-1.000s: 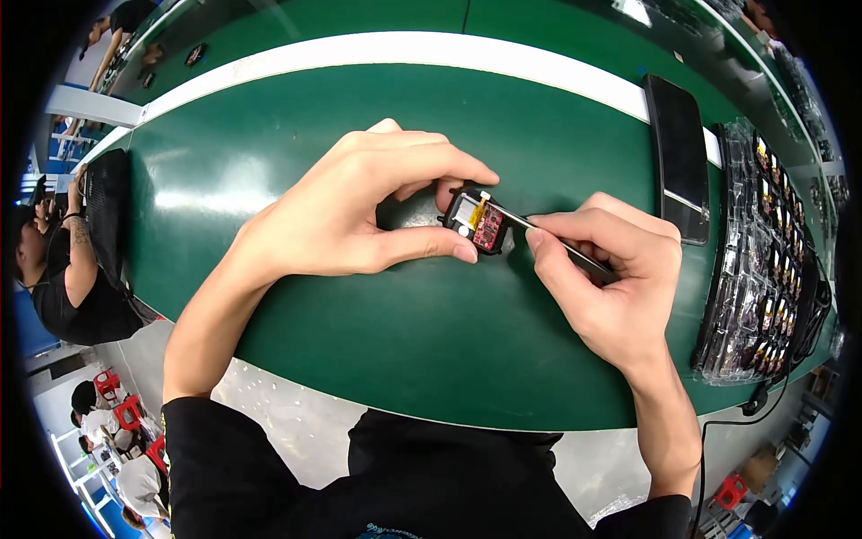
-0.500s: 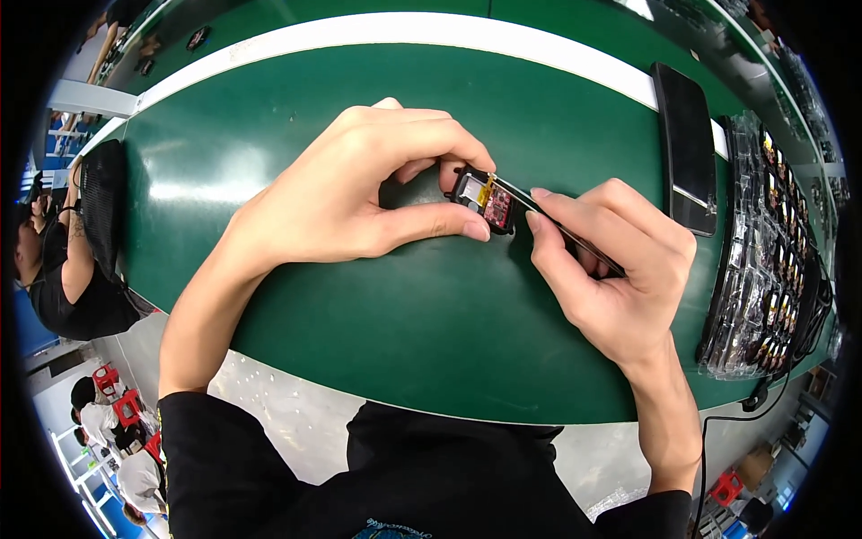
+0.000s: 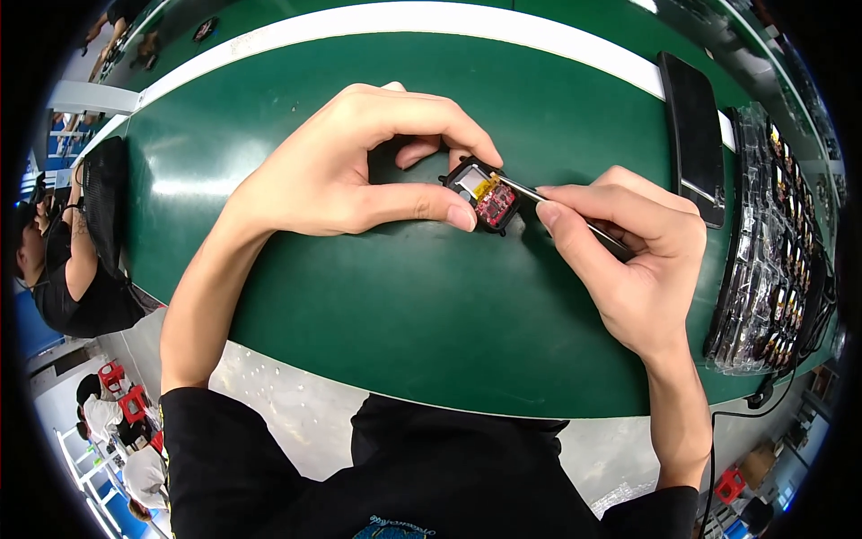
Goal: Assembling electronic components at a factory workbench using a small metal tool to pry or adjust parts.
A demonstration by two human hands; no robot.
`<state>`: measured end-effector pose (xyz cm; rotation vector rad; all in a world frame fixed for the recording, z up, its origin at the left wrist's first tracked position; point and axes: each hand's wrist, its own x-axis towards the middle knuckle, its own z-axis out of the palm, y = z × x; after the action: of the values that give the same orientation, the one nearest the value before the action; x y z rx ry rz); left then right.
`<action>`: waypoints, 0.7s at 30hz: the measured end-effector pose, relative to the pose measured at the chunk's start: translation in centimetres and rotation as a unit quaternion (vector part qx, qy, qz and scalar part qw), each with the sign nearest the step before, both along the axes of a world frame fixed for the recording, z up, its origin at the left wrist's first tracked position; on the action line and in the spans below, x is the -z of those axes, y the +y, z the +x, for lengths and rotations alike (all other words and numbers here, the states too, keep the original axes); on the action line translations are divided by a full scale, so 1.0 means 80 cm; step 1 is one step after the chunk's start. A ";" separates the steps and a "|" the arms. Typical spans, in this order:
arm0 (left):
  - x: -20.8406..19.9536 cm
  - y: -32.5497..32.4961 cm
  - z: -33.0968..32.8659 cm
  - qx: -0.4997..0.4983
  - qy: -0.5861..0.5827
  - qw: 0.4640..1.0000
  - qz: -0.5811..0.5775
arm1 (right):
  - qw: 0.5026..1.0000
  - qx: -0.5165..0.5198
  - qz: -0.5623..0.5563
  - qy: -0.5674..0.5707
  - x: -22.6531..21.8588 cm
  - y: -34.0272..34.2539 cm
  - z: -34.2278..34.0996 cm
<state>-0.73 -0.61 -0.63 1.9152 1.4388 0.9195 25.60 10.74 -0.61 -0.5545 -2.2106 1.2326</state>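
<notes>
My left hand [image 3: 346,166] grips a small electronic module [image 3: 496,208] by its edge between thumb and fingers. The module has a black case, a red circuit board, a silvery block and a strip of yellow tape. In my right hand [image 3: 642,256] are slim metal tweezers [image 3: 523,189], pinched between thumb and fingers. Their tips meet the module's upper right part near the yellow tape. Whether the tips hold anything is too small to tell. Both hands are over the green table [image 3: 422,332].
At the right lie clear plastic trays [image 3: 750,269] with several similar modules, next to a black cable [image 3: 763,393]. A flat black object [image 3: 693,135] rests at the back right. A person in black [image 3: 72,278] sits at the left, beside a black mesh backrest [image 3: 105,198].
The tweezers lie at a flatter angle, with their tips nearer the yellow tape. My left thumb has slid slightly left along the module, and the whole view has shifted a little.
</notes>
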 end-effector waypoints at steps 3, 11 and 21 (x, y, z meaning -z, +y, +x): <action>0.000 0.000 0.000 0.005 0.004 1.000 0.006 | 1.000 0.004 -0.002 0.002 0.000 0.001 0.000; -0.005 -0.002 0.001 0.001 0.007 1.000 -0.008 | 1.000 -0.002 0.008 -0.004 -0.003 0.000 -0.001; -0.005 -0.001 0.001 0.001 0.020 1.000 0.001 | 1.000 -0.008 -0.002 -0.019 -0.001 0.005 0.000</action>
<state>-0.65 -0.73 -0.27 1.9454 1.4594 0.8863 25.61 11.16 -0.53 -0.5668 -2.2502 1.2437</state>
